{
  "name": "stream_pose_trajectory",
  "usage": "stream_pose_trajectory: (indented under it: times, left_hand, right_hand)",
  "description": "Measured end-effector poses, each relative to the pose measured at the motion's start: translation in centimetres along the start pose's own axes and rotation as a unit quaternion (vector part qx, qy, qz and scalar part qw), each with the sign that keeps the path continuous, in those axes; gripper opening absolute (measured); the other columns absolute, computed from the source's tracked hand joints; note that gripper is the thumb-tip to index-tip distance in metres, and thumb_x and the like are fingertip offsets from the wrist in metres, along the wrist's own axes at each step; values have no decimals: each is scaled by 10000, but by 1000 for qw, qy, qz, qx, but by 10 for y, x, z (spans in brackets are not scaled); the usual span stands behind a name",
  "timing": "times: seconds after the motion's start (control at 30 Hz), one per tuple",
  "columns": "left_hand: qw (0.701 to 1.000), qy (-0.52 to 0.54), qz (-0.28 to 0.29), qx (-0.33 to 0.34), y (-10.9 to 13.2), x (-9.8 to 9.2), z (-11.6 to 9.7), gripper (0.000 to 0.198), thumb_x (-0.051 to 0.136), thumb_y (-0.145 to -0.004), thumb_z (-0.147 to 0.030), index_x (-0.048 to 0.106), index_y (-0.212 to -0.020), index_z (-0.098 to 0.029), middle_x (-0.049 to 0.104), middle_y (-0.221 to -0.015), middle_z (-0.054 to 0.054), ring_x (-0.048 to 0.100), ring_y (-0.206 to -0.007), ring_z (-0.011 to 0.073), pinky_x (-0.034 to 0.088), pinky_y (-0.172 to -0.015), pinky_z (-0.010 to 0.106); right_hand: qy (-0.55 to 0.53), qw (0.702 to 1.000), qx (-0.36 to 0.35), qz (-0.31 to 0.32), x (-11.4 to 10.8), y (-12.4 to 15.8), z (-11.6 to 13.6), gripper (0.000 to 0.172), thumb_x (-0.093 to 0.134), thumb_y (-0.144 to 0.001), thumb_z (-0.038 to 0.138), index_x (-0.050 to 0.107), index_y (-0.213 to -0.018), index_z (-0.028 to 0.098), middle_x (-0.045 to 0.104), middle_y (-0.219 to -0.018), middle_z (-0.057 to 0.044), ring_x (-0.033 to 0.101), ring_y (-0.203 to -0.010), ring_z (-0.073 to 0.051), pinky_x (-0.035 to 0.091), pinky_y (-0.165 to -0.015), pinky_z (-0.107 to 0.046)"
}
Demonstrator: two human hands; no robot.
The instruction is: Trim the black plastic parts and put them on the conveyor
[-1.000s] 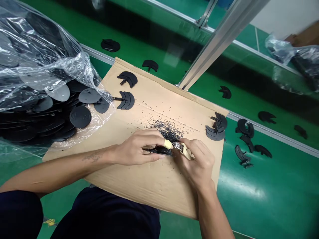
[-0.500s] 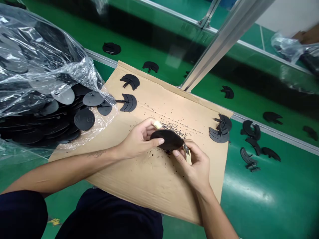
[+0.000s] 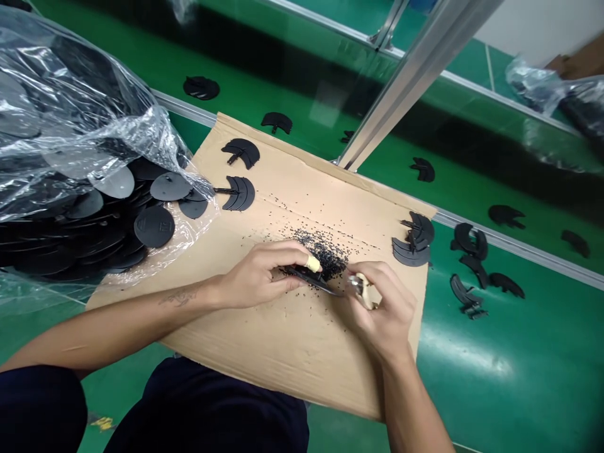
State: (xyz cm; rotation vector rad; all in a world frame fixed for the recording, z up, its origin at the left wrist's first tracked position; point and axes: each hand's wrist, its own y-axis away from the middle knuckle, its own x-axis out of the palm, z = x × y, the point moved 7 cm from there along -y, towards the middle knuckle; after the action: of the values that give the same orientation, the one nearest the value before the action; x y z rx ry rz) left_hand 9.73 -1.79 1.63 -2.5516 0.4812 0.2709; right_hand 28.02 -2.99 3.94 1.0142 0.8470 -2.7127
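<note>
My left hand (image 3: 264, 274) pinches a black plastic disc (image 3: 306, 277) edge-on over a cardboard sheet (image 3: 292, 340); a tan finger cot covers one fingertip. My right hand (image 3: 384, 308) is closed round a small cutter with a cream handle (image 3: 361, 287), its metal tip just right of the disc's edge. A heap of black plastic shavings (image 3: 323, 248) lies on the cardboard right behind both hands.
A clear plastic bag of black discs (image 3: 85, 189) lies at the left. Trimmed half-moon pieces sit on the cardboard at the back left (image 3: 240, 189) and right edge (image 3: 413, 242). More pieces are scattered on the green conveyor (image 3: 472, 277). A slanted metal post (image 3: 406, 82) rises behind.
Half a second ago the disc was held flat, face up, between both hands. Now it is turned edge-on again, and my right hand has drawn slightly to the right.
</note>
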Motion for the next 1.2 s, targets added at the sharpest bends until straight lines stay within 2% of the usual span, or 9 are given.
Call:
stream_pose_trajectory:
  times: [0.07, 0.2, 0.57, 0.67, 0.73, 0.87, 0.93, 1.1, 1.2]
  left_hand:
    - [1000, 12, 1, 11, 0, 1, -2, 186, 629, -907, -103, 691, -1073, -161, 727, -997, 91, 690, -949, 171, 585, -840, 317]
    - [999, 24, 9, 24, 0, 3, -4, 185, 626, -913, -110, 687, -1079, -167, 727, -984, 85, 690, -938, 167, 589, -821, 309]
    - [999, 25, -1, 36, 2, 3, -4, 175, 651, -910, -125, 693, -1074, -167, 736, -972, 89, 700, -899, 156, 601, -777, 289]
    - [999, 30, -7, 38, 4, 4, -3, 168, 671, -901, -125, 703, -1063, -158, 747, -979, 98, 707, -893, 151, 603, -779, 283]
    - [999, 36, -6, 38, 4, 4, -2, 174, 680, -897, -126, 708, -1066, -153, 751, -978, 104, 712, -889, 149, 603, -773, 275]
    - [998, 53, -2, 32, 2, 4, -4, 206, 676, -897, -131, 708, -1094, -178, 749, -999, 93, 715, -913, 155, 605, -776, 283]
    - [998, 58, 2, 30, 0, 4, -6, 211, 667, -895, -122, 704, -1094, -181, 743, -998, 90, 707, -918, 161, 601, -780, 293]
    - [999, 25, 38, 24, 2, 10, -5, 232, 632, -894, -113, 677, -1112, -176, 708, -1004, 91, 667, -919, 173, 583, -799, 324]
    - [999, -18, 46, -5, 3, 13, 0, 238, 598, -907, -142, 651, -1137, -170, 676, -1006, 95, 645, -923, 189, 580, -807, 358]
  right_hand:
    - [61, 997, -32, 35, 5, 2, 0, 172, 609, -881, 106, 656, -1014, 204, 698, -892, -62, 647, -808, -192, 500, -705, -338]
    - [105, 990, -57, 72, 12, 6, 0, 222, 575, -883, 117, 656, -1079, 183, 694, -887, -73, 628, -800, -194, 476, -688, -330]
    - [183, 977, -87, 65, 11, 8, 5, 180, 567, -940, 153, 682, -1078, 150, 661, -751, -49, 545, -676, -162, 400, -617, -307]
    - [221, 968, -102, 55, 9, 8, 10, 152, 574, -943, 139, 695, -1035, 139, 632, -674, -29, 515, -626, -152, 368, -587, -302]
    - [208, 971, -98, 59, 9, 8, 12, 157, 564, -933, 102, 701, -997, 143, 631, -657, -18, 525, -605, -143, 378, -579, -295]
    - [106, 991, -39, 70, 8, 10, 7, 165, 569, -923, 113, 704, -996, 174, 657, -704, -17, 581, -608, -132, 416, -567, -277]
    - [93, 994, -15, 58, 6, 9, 1, 163, 594, -911, 137, 705, -1021, 182, 664, -727, -26, 591, -624, -142, 421, -567, -283]
    - [210, 974, -48, 64, 11, 6, -2, 265, 586, -900, 172, 691, -1143, 180, 678, -794, -63, 572, -715, -191, 410, -634, -329]
    - [216, 972, -61, 67, 13, 5, -2, 292, 550, -913, 175, 664, -1182, 180, 688, -853, -72, 575, -760, -204, 417, -664, -337]
